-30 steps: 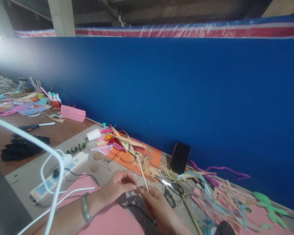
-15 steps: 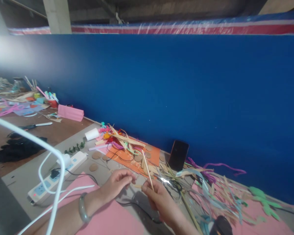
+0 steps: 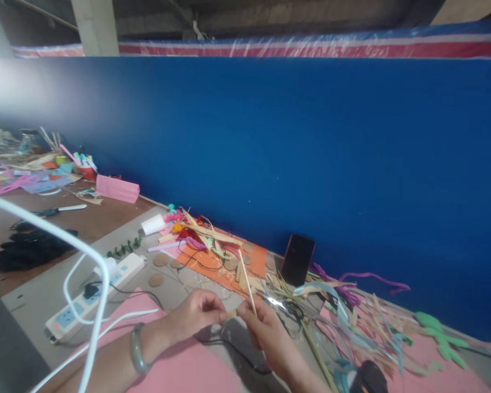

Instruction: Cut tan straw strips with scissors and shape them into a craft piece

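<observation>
My right hand (image 3: 265, 327) is closed round a thin pale wooden stick (image 3: 246, 281), which points up and slightly left. A short tan strip (image 3: 231, 315) spans the small gap between my hands. My left hand (image 3: 200, 314), with a bangle on its wrist, pinches the left end of this strip between thumb and fingertips. The strip's other end meets my right fingertips; whether it is fixed to the stick I cannot tell. Below my left forearm lies a pink sheet (image 3: 188, 365). Scissors (image 3: 288, 311) rest just beyond my right hand.
A white power strip (image 3: 94, 300) and a looping white cable (image 3: 100, 262) are at left. Ahead lie an orange sheet (image 3: 257, 259) with craft scraps and wooden discs (image 3: 156, 280). A phone (image 3: 298, 259) leans on the blue partition (image 3: 311, 153). Tangled strips (image 3: 376, 322) cover the right.
My left hand has moved slightly right and down, and its fingers have closed on the tan strip's end. My right hand keeps its hold on the stick, almost still.
</observation>
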Demonstrator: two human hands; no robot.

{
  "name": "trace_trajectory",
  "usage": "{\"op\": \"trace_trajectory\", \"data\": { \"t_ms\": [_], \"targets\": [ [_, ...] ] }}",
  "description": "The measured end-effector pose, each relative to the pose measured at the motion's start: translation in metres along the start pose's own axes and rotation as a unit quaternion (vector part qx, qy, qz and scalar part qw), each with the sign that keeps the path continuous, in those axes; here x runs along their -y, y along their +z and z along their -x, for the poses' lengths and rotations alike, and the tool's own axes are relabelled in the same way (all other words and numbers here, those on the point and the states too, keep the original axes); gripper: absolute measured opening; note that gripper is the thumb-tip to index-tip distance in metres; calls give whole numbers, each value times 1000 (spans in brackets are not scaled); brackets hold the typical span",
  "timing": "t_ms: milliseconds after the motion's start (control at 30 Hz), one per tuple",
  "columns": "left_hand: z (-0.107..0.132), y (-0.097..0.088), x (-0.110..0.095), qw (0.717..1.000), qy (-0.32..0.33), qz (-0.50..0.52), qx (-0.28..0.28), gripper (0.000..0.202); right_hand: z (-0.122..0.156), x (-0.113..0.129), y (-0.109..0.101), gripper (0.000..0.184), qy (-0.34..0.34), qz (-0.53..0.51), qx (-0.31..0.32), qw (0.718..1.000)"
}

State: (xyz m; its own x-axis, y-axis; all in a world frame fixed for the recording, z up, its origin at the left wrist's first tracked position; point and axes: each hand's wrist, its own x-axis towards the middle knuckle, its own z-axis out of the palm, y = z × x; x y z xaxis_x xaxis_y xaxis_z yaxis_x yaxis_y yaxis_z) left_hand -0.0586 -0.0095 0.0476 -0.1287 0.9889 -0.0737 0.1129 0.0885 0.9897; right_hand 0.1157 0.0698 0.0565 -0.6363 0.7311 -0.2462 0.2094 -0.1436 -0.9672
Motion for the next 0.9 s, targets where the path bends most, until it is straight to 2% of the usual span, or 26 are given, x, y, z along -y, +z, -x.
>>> {"op": "trace_trajectory", "data": {
  "t_ms": [167, 333, 400, 567, 733, 900],
  "targets": [
    [1, 0, -1, 997, 4, 73, -12, 32, 2, 2, 2, 40, -60, 93, -33, 993],
    [3, 8, -1, 995, 13, 87, -44, 37, 7, -2, 8, 38, -119, 187, 31, 975],
    [3, 12, -1, 995, 11, 91, -31, 40, 8, -6, 11, 40, -112, 210, 49, 970],
    [2, 17, 1, 995, 21, 96, -8, 42, 6, -12, 15, 49, -74, 237, 49, 967],
    [5, 17, 4, 995, 27, 93, 0, 42, 6, -4, 16, 56, -66, 211, 61, 973],
    [8, 14, 3, 998, 49, 28, -15, 38, 5, -6, 15, 60, -33, 147, 69, 986]
  ]
}}
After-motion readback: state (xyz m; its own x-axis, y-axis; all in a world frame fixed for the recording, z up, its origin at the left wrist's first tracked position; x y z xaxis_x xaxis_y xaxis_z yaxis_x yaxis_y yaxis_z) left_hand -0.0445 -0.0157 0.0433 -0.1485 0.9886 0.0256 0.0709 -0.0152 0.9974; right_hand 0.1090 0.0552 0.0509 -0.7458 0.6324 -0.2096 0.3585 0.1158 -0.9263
